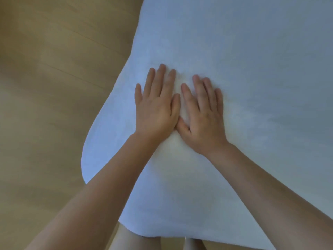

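Note:
A large white cloth-covered surface, smooth and pale, fills the middle and right of the view. My left hand lies flat on it, palm down, fingers straight and slightly spread. Beside it my right hand also presses flat on the white surface, fingers straight. The two thumbs touch or nearly touch between the hands. Neither hand holds anything. Both bare forearms reach in from the bottom of the view.
A light wooden floor runs along the whole left side. The white surface's rounded near-left corner and its near edge lie close to my body. My legs show just under that near edge.

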`<state>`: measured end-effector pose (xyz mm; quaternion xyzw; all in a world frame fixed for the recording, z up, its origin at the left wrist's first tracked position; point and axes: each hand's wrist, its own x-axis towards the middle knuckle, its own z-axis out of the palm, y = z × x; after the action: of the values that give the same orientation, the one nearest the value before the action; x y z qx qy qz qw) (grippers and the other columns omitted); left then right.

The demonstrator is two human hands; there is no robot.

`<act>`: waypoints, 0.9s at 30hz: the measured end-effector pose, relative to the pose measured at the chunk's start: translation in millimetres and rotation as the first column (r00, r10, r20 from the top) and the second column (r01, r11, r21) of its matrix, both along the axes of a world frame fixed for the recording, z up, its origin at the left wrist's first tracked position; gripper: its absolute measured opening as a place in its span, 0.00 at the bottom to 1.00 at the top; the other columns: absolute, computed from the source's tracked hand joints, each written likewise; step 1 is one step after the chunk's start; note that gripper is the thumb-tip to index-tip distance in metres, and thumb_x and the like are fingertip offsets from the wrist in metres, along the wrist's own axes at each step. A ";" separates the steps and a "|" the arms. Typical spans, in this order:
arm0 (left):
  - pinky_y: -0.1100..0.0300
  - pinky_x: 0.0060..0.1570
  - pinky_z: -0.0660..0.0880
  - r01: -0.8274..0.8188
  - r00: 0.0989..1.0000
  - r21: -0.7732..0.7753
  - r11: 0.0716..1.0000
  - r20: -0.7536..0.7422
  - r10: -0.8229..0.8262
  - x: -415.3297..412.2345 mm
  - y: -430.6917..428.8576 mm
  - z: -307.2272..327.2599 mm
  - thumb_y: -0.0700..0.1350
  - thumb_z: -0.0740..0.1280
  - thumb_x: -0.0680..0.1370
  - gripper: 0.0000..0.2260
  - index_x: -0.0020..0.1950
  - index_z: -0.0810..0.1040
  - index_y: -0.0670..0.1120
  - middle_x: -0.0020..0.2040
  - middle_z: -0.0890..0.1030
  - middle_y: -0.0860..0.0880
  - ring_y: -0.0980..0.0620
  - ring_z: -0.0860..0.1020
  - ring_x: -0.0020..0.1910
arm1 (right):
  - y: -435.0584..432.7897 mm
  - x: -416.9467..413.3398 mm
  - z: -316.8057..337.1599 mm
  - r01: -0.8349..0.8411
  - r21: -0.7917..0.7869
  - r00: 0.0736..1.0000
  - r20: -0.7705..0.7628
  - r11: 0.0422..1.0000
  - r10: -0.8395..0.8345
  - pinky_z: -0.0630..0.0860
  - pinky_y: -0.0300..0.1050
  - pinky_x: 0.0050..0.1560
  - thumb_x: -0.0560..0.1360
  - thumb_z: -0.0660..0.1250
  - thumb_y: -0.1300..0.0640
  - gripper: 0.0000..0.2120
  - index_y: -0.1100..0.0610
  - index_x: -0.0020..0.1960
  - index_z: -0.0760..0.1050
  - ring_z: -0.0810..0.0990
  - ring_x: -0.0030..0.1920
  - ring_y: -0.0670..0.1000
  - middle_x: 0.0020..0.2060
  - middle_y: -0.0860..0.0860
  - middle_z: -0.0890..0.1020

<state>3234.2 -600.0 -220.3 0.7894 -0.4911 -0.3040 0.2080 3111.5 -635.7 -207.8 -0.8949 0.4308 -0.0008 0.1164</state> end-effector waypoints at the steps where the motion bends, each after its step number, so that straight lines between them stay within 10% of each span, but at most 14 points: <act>1: 0.45 0.71 0.46 0.043 0.997 0.031 0.999 0.060 -0.045 -10.9 0.7 3.0 0.49 0.53 0.80 0.24 0.76 0.57 0.47 0.77 0.55 0.47 0.48 0.50 0.76 | -2.1 -10.0 2.0 0.015 -0.005 1.000 -0.007 1.000 -0.015 0.50 0.55 0.70 0.74 0.56 0.46 0.29 0.62 0.69 0.69 0.64 0.71 0.63 0.70 0.62 0.67; 10: 0.37 0.70 0.42 0.417 0.821 0.152 0.896 0.360 -0.443 -195.2 -18.8 7.3 0.63 0.47 0.77 0.31 0.77 0.51 0.52 0.78 0.49 0.43 0.38 0.46 0.76 | -6.4 -239.7 -0.5 0.265 -0.025 0.963 -0.042 0.964 -0.266 0.46 0.52 0.71 0.76 0.53 0.45 0.31 0.59 0.74 0.61 0.58 0.74 0.59 0.74 0.58 0.61; 18: 0.35 0.68 0.39 0.617 0.698 0.087 0.782 0.397 -0.595 -587.0 -48.9 -5.6 0.64 0.42 0.76 0.30 0.77 0.49 0.56 0.78 0.47 0.42 0.34 0.44 0.75 | 0.0 -605.4 -14.6 0.431 -0.141 0.899 -0.014 0.891 -0.437 0.54 0.57 0.71 0.76 0.53 0.50 0.27 0.57 0.73 0.64 0.62 0.73 0.59 0.72 0.58 0.65; 27: 0.37 0.68 0.36 0.883 0.389 0.048 0.467 0.482 -0.785 -1056.3 -30.1 -27.9 0.69 0.41 0.73 0.34 0.77 0.44 0.58 0.78 0.44 0.44 0.35 0.41 0.75 | 113.8 -1096.5 -48.1 0.887 -0.141 0.438 -0.046 0.440 -0.898 0.50 0.54 0.72 0.77 0.47 0.39 0.31 0.51 0.76 0.54 0.56 0.75 0.58 0.75 0.57 0.59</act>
<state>2177.9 -630.1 -248.2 0.4502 -0.8841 -0.1250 -0.0065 2015.0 -522.0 -255.9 -0.5364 0.8428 -0.0316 0.0306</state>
